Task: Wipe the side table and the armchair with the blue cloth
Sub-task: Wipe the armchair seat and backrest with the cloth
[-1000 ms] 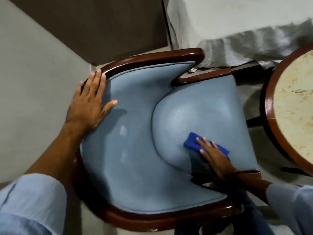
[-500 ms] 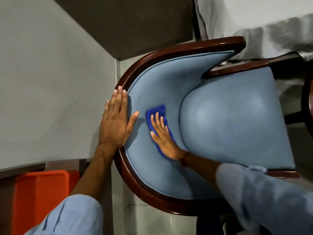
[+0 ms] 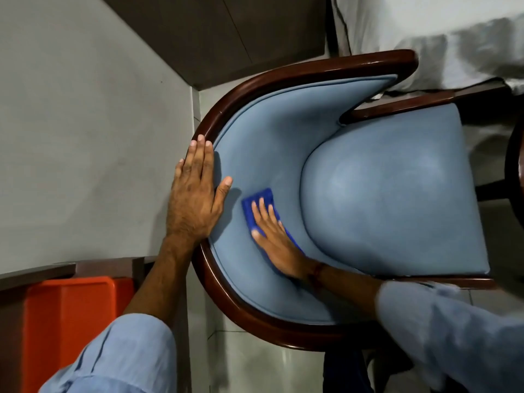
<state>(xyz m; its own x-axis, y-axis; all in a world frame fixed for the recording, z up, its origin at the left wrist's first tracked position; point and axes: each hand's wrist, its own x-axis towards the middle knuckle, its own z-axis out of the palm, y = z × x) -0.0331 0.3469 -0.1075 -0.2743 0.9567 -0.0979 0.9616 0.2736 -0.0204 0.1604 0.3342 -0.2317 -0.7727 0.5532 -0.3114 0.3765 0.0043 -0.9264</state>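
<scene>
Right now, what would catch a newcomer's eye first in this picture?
A blue armchair with a dark wooden rim fills the middle. The right hand presses a blue cloth flat against its inner backrest, while the left hand lies on the rim. An orange bin sits at lower left.

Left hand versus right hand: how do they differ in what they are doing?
The left hand lies bare on the armchair's wooden rim; the right hand presses the blue cloth against the padded inner back. The left hand's fingers lie together, while the right hand's are spread. Both are flat, palm down.
</scene>
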